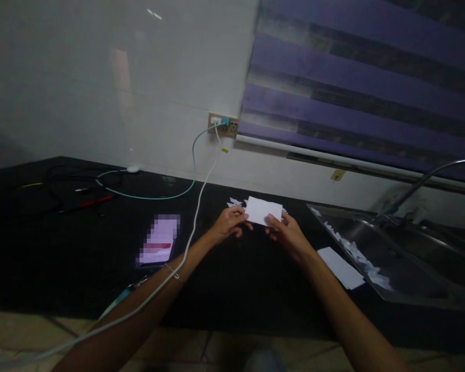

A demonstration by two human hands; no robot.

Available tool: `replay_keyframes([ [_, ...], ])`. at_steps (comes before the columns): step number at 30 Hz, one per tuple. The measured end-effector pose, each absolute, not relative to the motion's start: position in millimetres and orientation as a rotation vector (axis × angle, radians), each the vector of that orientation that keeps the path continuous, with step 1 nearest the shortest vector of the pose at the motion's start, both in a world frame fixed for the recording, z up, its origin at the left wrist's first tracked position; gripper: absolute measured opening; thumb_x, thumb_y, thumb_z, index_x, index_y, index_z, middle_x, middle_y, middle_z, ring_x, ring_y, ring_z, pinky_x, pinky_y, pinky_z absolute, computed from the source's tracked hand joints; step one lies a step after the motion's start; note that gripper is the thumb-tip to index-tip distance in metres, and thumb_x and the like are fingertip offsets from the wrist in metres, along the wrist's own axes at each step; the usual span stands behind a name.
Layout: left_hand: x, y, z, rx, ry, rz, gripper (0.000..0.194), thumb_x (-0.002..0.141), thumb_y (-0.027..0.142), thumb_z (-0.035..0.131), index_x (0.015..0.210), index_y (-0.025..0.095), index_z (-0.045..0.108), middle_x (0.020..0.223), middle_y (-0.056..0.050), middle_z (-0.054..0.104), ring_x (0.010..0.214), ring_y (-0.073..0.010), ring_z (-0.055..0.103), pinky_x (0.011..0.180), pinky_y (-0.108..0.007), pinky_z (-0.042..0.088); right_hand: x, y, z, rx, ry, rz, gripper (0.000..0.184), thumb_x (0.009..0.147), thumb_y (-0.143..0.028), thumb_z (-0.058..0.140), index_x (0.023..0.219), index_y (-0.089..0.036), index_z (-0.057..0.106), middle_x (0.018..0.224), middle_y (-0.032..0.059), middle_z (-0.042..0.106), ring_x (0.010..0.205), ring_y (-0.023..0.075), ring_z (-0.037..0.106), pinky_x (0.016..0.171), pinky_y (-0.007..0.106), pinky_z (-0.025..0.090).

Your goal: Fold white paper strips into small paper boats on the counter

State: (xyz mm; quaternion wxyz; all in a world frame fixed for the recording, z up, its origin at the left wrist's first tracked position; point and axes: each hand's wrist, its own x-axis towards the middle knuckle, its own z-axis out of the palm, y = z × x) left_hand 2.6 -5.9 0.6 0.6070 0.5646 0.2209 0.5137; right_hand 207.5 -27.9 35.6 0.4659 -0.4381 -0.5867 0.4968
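Note:
A small white sheet of paper [260, 210] is held up over the dark countertop between my two hands. My left hand [232, 223] pinches its left edge, thumb on top. On the other side, my right hand [284, 230] grips the lower right corner with the thumb across the front. Behind the sheet lie folded white paper pieces [235, 202], partly hidden by it. Beside my right forearm rests a small stack of white paper [341, 267] on the counter.
A steel sink [411, 274] with a curved faucet [422, 183] is at the right, folded paper pieces along its rim. A lit phone [158, 240] lies left. A white cable [196, 217] from the wall socket [222, 125] crosses my left forearm. Dark cables and a red-handled tool [96, 200] lie far left.

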Motion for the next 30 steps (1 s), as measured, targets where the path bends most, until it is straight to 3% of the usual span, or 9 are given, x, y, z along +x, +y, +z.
replay_keyframes([
  [2, 0.8, -2.8, 0.4, 1.288, 0.516, 1.180, 0.034, 0.076, 0.038, 0.072, 0.086, 0.014, 0.050, 0.078, -0.005, 0.063, 0.064, -0.0159, 0.067, 0.036, -0.016, 0.037, 202.1, -8.7, 39.1, -1.089, -1.423, 1.159, 0.050, 0.068, -0.047, 0.079, 0.103, -0.016, 0.061, 0.087, 0.0082, 0.067, 0.059, 0.0129, 0.055, 0.048, 0.025, 0.039],
  [7, -4.9, 3.3, -1.2, 1.267, 0.560, 1.155, 0.045, 0.076, 0.043, 0.070, 0.106, 0.014, 0.054, 0.077, -0.003, 0.060, 0.056, -0.0115, 0.060, 0.036, -0.015, 0.031, 205.4, 19.9, 35.8, -1.067, -1.625, 1.237, 0.037, 0.070, -0.042, 0.077, 0.096, -0.017, 0.068, 0.083, 0.0066, 0.067, 0.060, 0.0127, 0.055, 0.051, 0.024, 0.039],
  [11, -8.4, 3.6, -2.4, 1.301, 0.602, 1.135, 0.040, 0.080, 0.050, 0.064, 0.094, 0.013, 0.061, 0.068, 0.001, 0.052, 0.049, -0.0067, 0.046, 0.037, -0.017, 0.030, 208.4, 24.9, 26.5, -1.013, -1.796, 1.272, 0.031, 0.072, -0.039, 0.074, 0.092, -0.016, 0.071, 0.077, 0.0047, 0.067, 0.060, 0.0129, 0.054, 0.051, 0.023, 0.036],
  [15, -8.5, -0.2, -2.4, 1.474, 0.773, 1.029, 0.039, 0.075, 0.046, 0.072, 0.090, 0.013, 0.060, 0.066, 0.001, 0.055, 0.049, -0.0062, 0.047, 0.041, -0.016, 0.031, 203.5, 23.0, 21.7, -0.943, -1.906, 1.278, 0.029, 0.070, -0.036, 0.075, 0.090, -0.016, 0.071, 0.077, 0.0035, 0.068, 0.062, 0.0130, 0.055, 0.053, 0.023, 0.038],
  [20, -6.6, -4.5, 1.7, 1.453, 1.010, 1.149, 0.043, 0.078, 0.050, 0.069, 0.101, 0.017, 0.055, 0.076, 0.000, 0.063, 0.057, -0.0094, 0.056, 0.043, -0.015, 0.036, 184.2, 18.4, 10.1, -0.896, -1.522, 1.257, 0.040, 0.069, -0.038, 0.076, 0.103, -0.018, 0.068, 0.092, 0.0071, 0.072, 0.068, 0.0153, 0.060, 0.053, 0.024, 0.042],
  [25, -8.0, 3.3, -0.2, 1.390, 0.891, 1.209, 0.049, 0.074, 0.053, 0.072, 0.102, 0.018, 0.052, 0.069, 0.003, 0.057, 0.047, -0.0072, 0.048, 0.038, -0.017, 0.036, 174.1, 19.6, -4.0, -0.923, -1.340, 1.123, 0.031, 0.066, -0.039, 0.076, 0.089, -0.019, 0.070, 0.087, 0.0058, 0.071, 0.071, 0.0186, 0.061, 0.053, 0.027, 0.046],
  [30, -12.2, 13.5, -7.2, 1.145, 0.750, 1.016, 0.073, 0.084, 0.079, 0.030, 0.098, 0.014, 0.060, 0.074, -0.007, 0.061, 0.058, -0.0152, 0.058, 0.042, -0.023, 0.042, 176.0, 20.7, -8.6, -0.903, -1.441, 1.076, 0.027, 0.070, -0.042, 0.074, 0.088, -0.021, 0.075, 0.084, 0.0053, 0.072, 0.070, 0.0197, 0.061, 0.054, 0.029, 0.045],
])
